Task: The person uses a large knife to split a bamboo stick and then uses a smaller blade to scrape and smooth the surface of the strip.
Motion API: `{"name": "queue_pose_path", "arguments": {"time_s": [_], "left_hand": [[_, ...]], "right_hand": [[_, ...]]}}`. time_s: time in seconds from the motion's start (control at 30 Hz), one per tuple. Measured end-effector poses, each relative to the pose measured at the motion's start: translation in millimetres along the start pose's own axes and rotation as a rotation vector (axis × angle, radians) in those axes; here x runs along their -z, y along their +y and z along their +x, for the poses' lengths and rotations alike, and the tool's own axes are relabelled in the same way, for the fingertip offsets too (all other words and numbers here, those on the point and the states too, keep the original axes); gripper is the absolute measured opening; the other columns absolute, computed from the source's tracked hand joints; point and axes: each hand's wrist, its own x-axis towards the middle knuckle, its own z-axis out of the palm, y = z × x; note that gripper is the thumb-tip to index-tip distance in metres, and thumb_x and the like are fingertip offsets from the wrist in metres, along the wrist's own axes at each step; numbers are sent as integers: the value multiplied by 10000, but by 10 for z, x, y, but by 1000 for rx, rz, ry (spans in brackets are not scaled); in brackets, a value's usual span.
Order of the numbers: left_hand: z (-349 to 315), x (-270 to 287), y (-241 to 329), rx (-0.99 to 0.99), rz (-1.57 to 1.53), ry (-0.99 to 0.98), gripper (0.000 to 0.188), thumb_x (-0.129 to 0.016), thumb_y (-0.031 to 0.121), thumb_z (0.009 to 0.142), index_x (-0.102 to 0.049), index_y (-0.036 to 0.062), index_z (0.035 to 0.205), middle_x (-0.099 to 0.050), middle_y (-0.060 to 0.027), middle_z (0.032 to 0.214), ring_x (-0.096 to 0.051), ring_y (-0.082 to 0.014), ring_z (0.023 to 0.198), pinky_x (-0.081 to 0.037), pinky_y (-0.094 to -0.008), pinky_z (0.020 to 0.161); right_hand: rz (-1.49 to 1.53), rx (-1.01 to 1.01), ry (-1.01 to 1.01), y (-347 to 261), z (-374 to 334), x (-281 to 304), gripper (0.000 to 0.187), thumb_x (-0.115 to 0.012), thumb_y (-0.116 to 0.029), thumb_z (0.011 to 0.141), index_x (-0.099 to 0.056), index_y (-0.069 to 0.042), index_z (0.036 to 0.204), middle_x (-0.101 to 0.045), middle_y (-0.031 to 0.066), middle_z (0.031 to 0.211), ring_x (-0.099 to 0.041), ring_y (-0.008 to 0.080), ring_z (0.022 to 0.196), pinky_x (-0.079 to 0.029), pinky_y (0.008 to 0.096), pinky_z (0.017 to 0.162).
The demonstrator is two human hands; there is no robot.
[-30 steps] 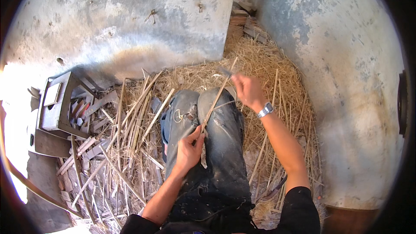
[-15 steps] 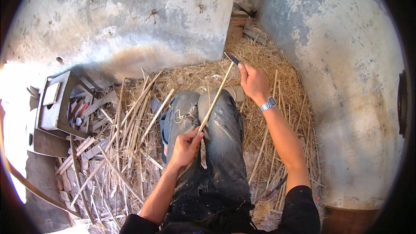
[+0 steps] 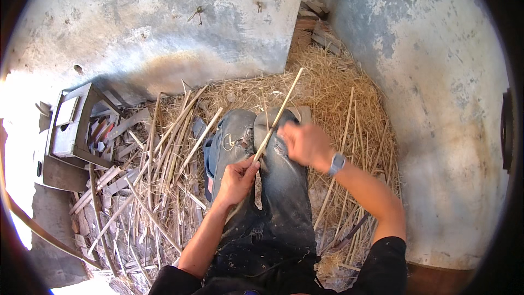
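Note:
A thin pale bamboo strip [image 3: 284, 101] slants up and away over my lap. My left hand [image 3: 236, 183] pinches its near end between thumb and fingers, just above my thighs. My right hand [image 3: 307, 145], smeared by motion, is closed beside the strip's middle, over my right knee. It holds a small knife with a dark blade, now mostly blurred and hidden against the dark trousers [image 3: 284, 196]. Whether the blade touches the strip I cannot tell.
Long split strips [image 3: 174, 131] and offcuts litter the floor to my left. Fine shavings [image 3: 333, 76] heap up ahead and to the right. A wooden stool [image 3: 68, 131] lies tipped at the left. Worn walls [image 3: 164, 27] stand ahead and at the right.
My right hand has come from the strip's far tip back toward me, down to its middle, with the knife. My left hand keeps its grip at almost the same place.

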Motion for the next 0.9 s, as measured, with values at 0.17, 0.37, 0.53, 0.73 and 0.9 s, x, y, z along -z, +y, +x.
{"name": "queue_pose_path", "arguments": {"time_s": [0.17,0.37,0.53,0.73,0.9], "left_hand": [[35,-18,19,-14,127,21,354,-633,250,1054,-696,24,1319,-463,73,649,-421,-33,627,-346,-263,540],[-10,-105,-15,-262,257,133,412,-666,252,1028,-658,3,1356,-603,54,767,-528,-29,707,-468,-260,633],[-163,-332,18,-246,351,231,399,-675,177,992,-655,-1,1348,-641,-57,789,-561,-70,727,-490,-284,673],[-165,-423,125,-361,433,266,348,-688,122,954,-697,-19,1272,-660,-202,768,-655,-264,641,-504,-366,635],[0,-278,-39,-423,390,256,281,-656,88,963,-715,-38,1207,-721,-253,942,-735,-293,782,-543,-377,724]], "right_hand": [[64,-195,-35,160,-36,203,396,-537,-366,1055,-623,-94,780,-594,166,559,-600,380,484,-460,478,450],[114,-45,-14,-114,-256,132,451,-545,-393,1051,-597,-58,754,-576,177,546,-617,360,502,-448,475,478],[456,-190,74,-13,-90,394,521,-659,-477,983,-636,-14,744,-537,99,519,-552,211,470,-403,393,480],[454,-78,98,-276,-187,205,365,-777,-247,908,-590,-2,713,-522,161,534,-513,322,453,-409,406,488],[520,137,-131,-517,-428,305,267,-757,-183,902,-618,-31,730,-550,160,552,-546,332,477,-422,414,498]]}}
